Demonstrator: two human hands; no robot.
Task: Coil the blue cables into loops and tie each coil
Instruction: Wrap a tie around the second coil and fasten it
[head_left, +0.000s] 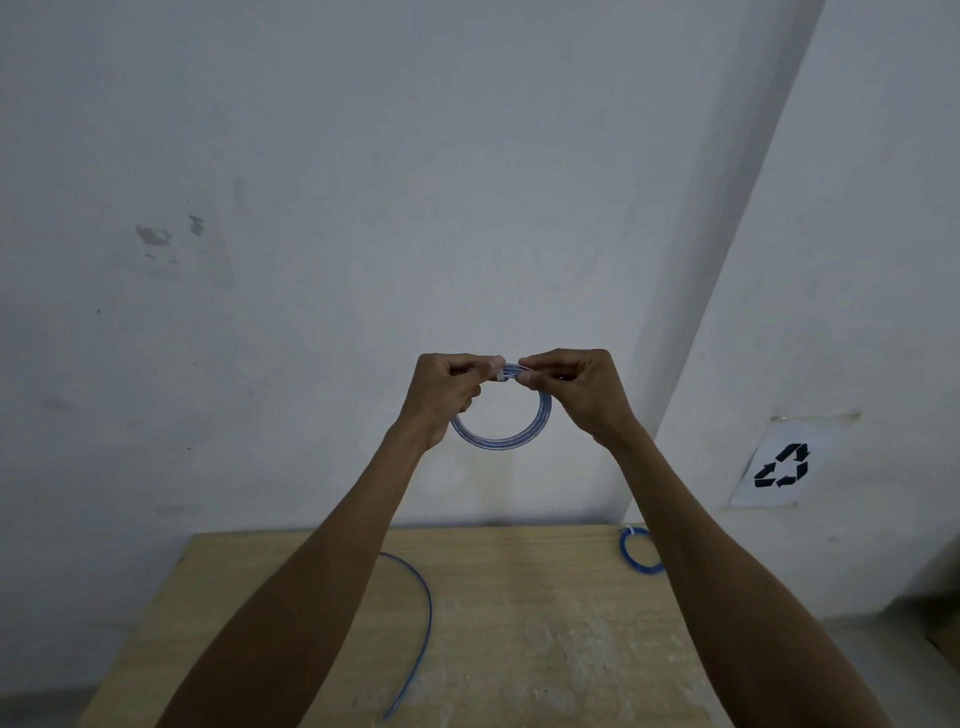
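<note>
- While it hangs in the air at mid-frame, well above the bench (519, 597), the blue coil (496, 439) is pinched at its top by both hands, with a small white tie (502, 373) showing between the fingertips
- Left hand (448, 387) is closed narrowly on the top of the coil beside the tie; right hand (571, 387) is pinched on the same top arc from the other side, the two almost touching
- Judging by the even round hang, the cable is light and springy: it will want to open if released, so the hold belongs right at the tie, where all turns are bunched
- Thin and smooth-looking, the turns could slip past each other under a loose pinch
- Lower left of centre, a loose blue cable (423, 613) curves across the bench, not yet coiled
- At the bench's far right edge lies a finished coil (636, 551) with a white tie
- No containers appear; a paper with a recycling symbol (784, 465) sits on the wall at right
</note>
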